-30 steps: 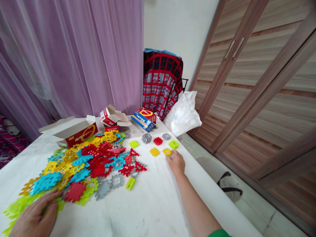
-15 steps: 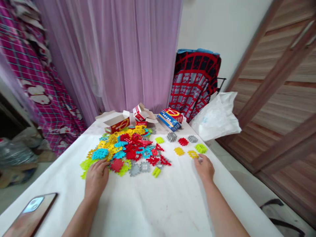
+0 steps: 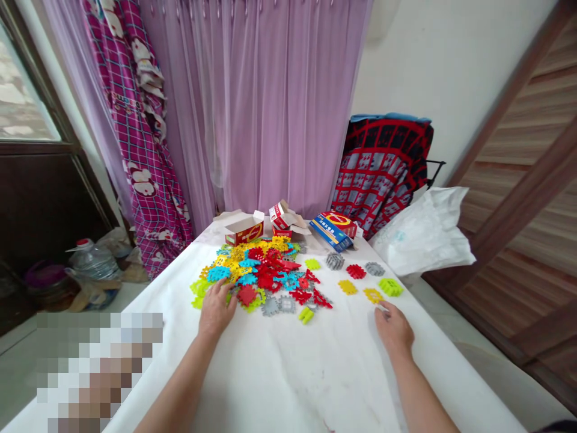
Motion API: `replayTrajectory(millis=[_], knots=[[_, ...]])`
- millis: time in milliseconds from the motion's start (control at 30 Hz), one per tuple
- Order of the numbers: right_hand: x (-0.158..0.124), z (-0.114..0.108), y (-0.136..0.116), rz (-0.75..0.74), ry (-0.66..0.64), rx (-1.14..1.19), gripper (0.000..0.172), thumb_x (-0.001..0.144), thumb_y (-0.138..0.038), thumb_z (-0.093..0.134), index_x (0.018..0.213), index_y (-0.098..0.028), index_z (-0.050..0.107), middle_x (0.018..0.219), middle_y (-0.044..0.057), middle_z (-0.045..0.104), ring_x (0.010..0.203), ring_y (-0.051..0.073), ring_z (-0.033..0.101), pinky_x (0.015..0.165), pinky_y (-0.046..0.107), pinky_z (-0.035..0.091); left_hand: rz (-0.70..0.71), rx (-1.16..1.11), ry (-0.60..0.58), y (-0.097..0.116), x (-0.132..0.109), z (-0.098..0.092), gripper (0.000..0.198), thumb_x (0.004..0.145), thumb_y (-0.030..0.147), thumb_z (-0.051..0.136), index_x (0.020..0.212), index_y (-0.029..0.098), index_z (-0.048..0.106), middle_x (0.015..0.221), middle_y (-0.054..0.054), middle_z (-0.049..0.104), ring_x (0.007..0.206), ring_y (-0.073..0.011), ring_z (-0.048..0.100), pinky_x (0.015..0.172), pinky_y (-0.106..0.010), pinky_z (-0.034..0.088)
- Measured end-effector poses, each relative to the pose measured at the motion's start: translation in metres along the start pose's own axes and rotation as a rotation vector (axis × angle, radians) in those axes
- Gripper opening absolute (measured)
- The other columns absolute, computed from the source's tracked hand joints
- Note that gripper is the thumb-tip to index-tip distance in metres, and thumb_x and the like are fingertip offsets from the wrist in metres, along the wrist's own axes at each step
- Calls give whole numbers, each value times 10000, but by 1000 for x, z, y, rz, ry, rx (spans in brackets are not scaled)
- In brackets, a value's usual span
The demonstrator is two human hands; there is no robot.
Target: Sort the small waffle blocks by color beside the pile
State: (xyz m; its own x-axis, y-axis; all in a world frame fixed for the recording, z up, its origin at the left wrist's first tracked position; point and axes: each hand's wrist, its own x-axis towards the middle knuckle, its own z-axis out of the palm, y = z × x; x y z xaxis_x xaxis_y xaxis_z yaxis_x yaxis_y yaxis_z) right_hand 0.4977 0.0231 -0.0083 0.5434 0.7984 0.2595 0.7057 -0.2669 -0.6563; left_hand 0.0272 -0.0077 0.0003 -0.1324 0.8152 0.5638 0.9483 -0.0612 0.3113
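Note:
At the near left edge of a heap of plastic building pieces [image 3: 270, 270], my left hand [image 3: 218, 310] rests with its fingers apart. Its fingertips lie close to a blue piece [image 3: 219, 273] and a red square piece [image 3: 247, 294]; no held piece shows. On the right, my right hand [image 3: 395, 329] has loosely bent fingers, with a gap between thumb and forefinger. Just beyond them a yellow frame-shaped piece [image 3: 373, 295] lies flat on the cloth. Around it are a solid yellow piece [image 3: 347, 287], a green block [image 3: 390, 287] and a red piece [image 3: 356, 271].
A white cloth covers the table [image 3: 288, 373]. Opened red boxes [image 3: 246, 231] and a blue box [image 3: 332, 231] stand at the back. A white plastic bag [image 3: 419, 231] hangs over the right edge. A pixelated patch [image 3: 103, 373] hides the near left corner.
The view has turned left, so everything sits further right. My right hand has drawn back slightly from the yellow frame piece. My left hand has shifted a little right, fingers more spread.

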Motion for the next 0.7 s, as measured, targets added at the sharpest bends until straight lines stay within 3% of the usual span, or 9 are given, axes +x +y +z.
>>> replayTrajectory(millis=[167, 267, 467, 700], knots=[[-4, 1, 0, -26, -25, 0, 452, 747, -344, 462, 1057, -124, 707, 988, 144, 707, 892, 278, 642, 810, 378, 490, 54, -2, 6, 2, -1, -2, 283, 862, 294, 470, 993, 216, 708, 1247, -124, 644, 1133, -281, 603, 987, -470, 475], [-3, 3, 1, -18, -23, -11, 443, 747, -334, 467, 1062, -136, 708, 1000, 135, 711, 885, 269, 644, 801, 367, 486, 123, -27, -13, 5, -2, -3, 292, 888, 410, 483, 985, 254, 711, 1254, -92, 648, 1186, -275, 575, 1030, -476, 441], [-4, 7, 0, -59, -2, 30, 368, 743, -320, 467, 970, -185, 723, 982, 93, 726, 893, 244, 655, 775, 336, 491, 235, 19, -19, 6, -5, 0, 467, 771, 608, 612, 1062, 252, 693, 1313, -121, 617, 1226, -337, 548, 1058, -558, 389], [-5, 10, 3, -98, 1, 112, 368, 733, -349, 459, 953, -197, 712, 1024, 83, 729, 901, 238, 668, 802, 351, 503, 339, 74, 25, -2, -2, 3, 392, 809, 598, 567, 1004, 288, 708, 1308, -101, 629, 1200, -326, 574, 1009, -537, 428]])
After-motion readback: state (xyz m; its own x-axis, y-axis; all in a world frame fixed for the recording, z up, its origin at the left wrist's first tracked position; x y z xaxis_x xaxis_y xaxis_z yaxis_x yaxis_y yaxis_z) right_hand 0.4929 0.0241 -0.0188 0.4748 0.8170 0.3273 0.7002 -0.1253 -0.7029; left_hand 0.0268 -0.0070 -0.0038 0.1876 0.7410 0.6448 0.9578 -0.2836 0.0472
